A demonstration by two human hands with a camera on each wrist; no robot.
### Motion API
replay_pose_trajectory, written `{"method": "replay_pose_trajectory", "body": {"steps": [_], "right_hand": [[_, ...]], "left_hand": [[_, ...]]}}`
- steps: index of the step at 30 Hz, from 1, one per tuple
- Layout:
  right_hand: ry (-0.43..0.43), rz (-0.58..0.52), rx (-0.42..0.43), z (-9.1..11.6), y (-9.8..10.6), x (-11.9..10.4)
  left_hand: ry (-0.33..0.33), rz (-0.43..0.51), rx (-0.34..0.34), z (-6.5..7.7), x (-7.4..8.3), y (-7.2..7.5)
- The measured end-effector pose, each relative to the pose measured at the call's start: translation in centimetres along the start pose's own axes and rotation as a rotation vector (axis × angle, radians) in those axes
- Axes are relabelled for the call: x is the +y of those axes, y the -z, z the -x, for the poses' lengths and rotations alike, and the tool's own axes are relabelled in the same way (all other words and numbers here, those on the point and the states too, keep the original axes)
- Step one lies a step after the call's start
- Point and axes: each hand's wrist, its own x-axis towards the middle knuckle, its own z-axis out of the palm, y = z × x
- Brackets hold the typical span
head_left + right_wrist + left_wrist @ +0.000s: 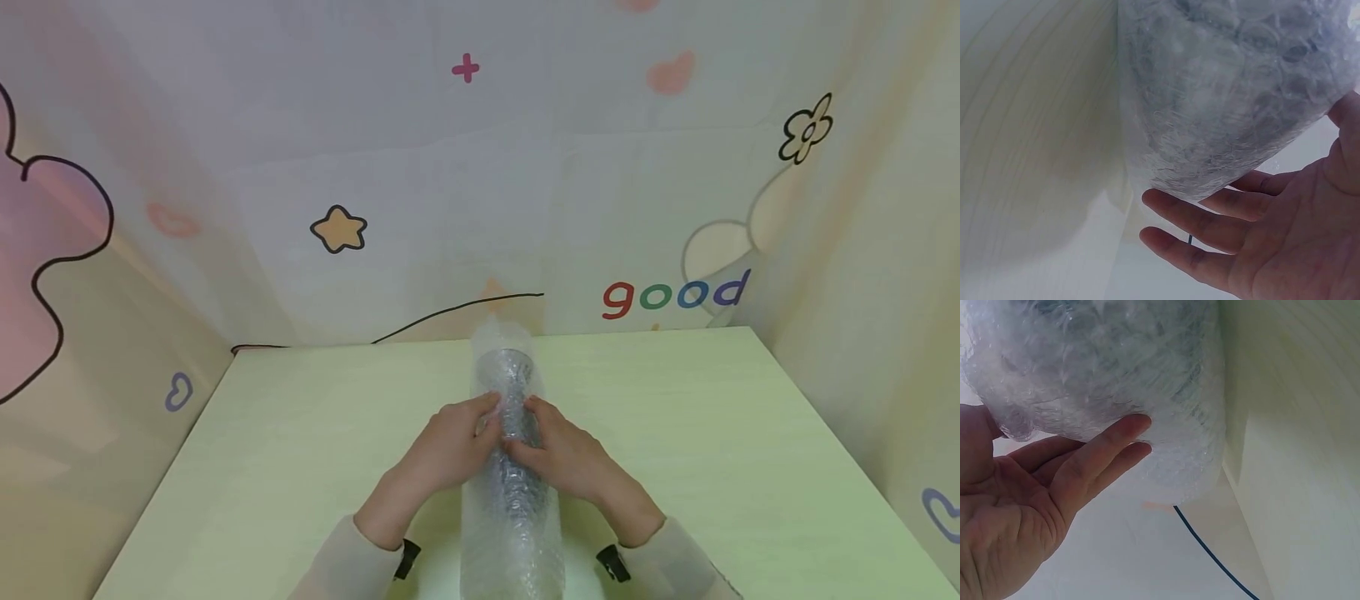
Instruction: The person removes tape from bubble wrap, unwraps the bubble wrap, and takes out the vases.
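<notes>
A long roll-shaped bundle in clear bubble wrap [517,533] lies lengthwise in front of me on the table. Something grey or dark shows faintly through the layers, but its kind is hidden. From the left side my left hand [453,442] holds the bundle, thumb on top; the left wrist view shows its fingers along the side of the bubble wrap [1116,369]. My right hand [572,457] holds the opposite side, its thumb also on top near the left one. In the right wrist view the fingers reach under the lower side of the wrap [1229,81].
The pale wooden table [300,433] extends to both sides of the bundle. Behind it hangs a light printed cloth [420,175] with a star, hearts and the word "good". Similar cloth encloses the left and right sides. The bundle's far end reaches the table's back edge.
</notes>
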Motion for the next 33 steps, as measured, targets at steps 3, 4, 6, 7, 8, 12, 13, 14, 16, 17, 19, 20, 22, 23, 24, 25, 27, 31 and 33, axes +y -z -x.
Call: {"method": "replay_pose_trajectory", "body": {"steps": [3,4,6,7,8,12,13,14,16,17,19,20,22,23,24,25,27,31,33], "right_hand": [[-0.001,0.003,-0.004,-0.02,-0.04,-0.06],[-0.001,0.001,-0.005,-0.02,-0.05,-0.07],[0.004,0.002,-0.002,-0.05,-0.11,0.03],[0.006,0.003,-0.001,-0.04,-0.12,0.05],[0.008,0.003,0.000,-0.04,-0.13,0.08],[0.014,0.006,0.002,-0.15,-0.22,0.26],[0.013,0.004,0.001,-0.13,-0.19,0.23],[0.013,0.003,0.000,-0.12,-0.17,0.22],[0.012,0.000,-0.002,-0.09,-0.12,0.21],[0.011,-0.002,-0.003,-0.07,-0.09,0.18],[0.010,-0.004,-0.005,-0.02,-0.03,0.14],[0.009,-0.006,-0.005,-0.04,-0.04,0.14],[0.009,-0.008,-0.004,-0.09,-0.07,0.17],[0.008,-0.011,-0.004,-0.09,-0.06,0.15],[0.006,-0.013,-0.005,-0.11,-0.06,0.12],[0.003,-0.017,-0.006,-0.13,-0.07,0.10],[-0.001,-0.023,-0.008,-0.14,-0.08,0.06],[-0.011,-0.041,-0.013,-0.13,-0.06,-0.11],[-0.014,-0.045,-0.015,-0.16,-0.08,-0.15]], "left_hand": [[-0.011,0.008,0.002,0.09,-0.12,0.13],[-0.014,0.011,0.002,0.12,-0.16,0.15],[-0.018,0.013,0.005,0.16,-0.24,0.19],[-0.017,0.016,0.005,0.17,-0.29,0.20],[-0.016,0.020,0.004,0.19,-0.33,0.23],[-0.011,0.034,0.000,0.19,-0.46,0.32],[-0.009,0.037,-0.001,0.19,-0.50,0.34],[-0.009,0.040,-0.001,0.20,-0.53,0.35],[-0.007,0.047,-0.007,0.21,-0.60,0.39],[-0.007,0.048,-0.007,0.22,-0.65,0.40],[-0.008,0.054,-0.007,0.26,-0.71,0.46],[-0.009,0.053,-0.005,0.28,-0.73,0.49],[-0.013,0.052,-0.001,0.32,-0.75,0.55],[-0.014,0.051,0.002,0.34,-0.76,0.59],[-0.014,0.053,0.003,0.37,-0.76,0.62],[-0.013,0.052,0.004,0.38,-0.77,0.65],[-0.010,0.058,0.002,0.43,-0.78,0.71],[-0.003,0.055,0.007,0.52,-0.77,0.81],[0.001,0.057,0.009,0.56,-0.76,0.87]]}}
